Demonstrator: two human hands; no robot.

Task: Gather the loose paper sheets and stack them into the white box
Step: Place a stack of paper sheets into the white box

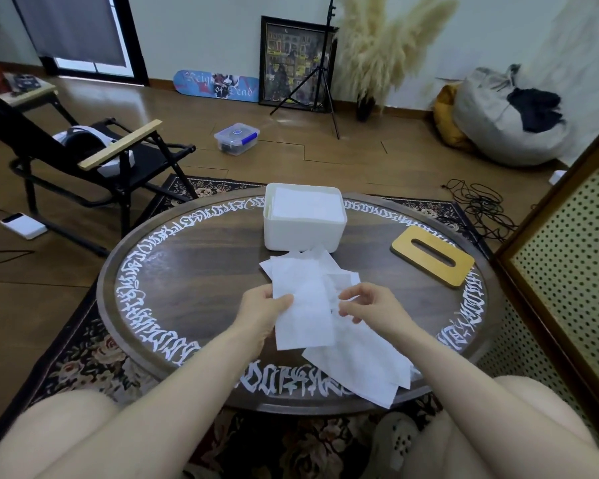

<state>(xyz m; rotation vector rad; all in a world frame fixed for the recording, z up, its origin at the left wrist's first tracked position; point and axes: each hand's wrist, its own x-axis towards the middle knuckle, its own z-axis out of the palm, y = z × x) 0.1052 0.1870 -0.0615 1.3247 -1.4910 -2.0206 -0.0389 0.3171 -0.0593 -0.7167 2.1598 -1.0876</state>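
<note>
Loose paper sheets (312, 288): white, overlapping pile on the round tabletop (194, 264), just in front of the white box (303, 233); far edge of the pile touches or nearly touches the box's near wall. More sheets (363, 368) trail from the pile toward the tabletop's near edge, one corner overhanging it.

Left of the hands (265, 311): thumb and fingers pinch the left edge of the top sheet (305, 319), lifted slightly off the pile. Right of the hands (367, 305): fingers curled at the right side of the same pile, tips on or pinching a sheet edge; can't tell which sheet.

White box: open top, far side of the tabletop from the person, already holds a flat stack of white sheets (306, 203) nearly up to the rim.

Wooden lid (433, 261) with an oval slot: flat on the tabletop, right of the box, apart from it.

Tabletop: dark wood, white script ring round the rim. It sits on a floral rug (94, 350).

Left of the box, on the floor: black folding chair (94, 160), a white headset (94, 146) on its seat. Beyond the box: clear plastic container (236, 138) on the floor.
</note>
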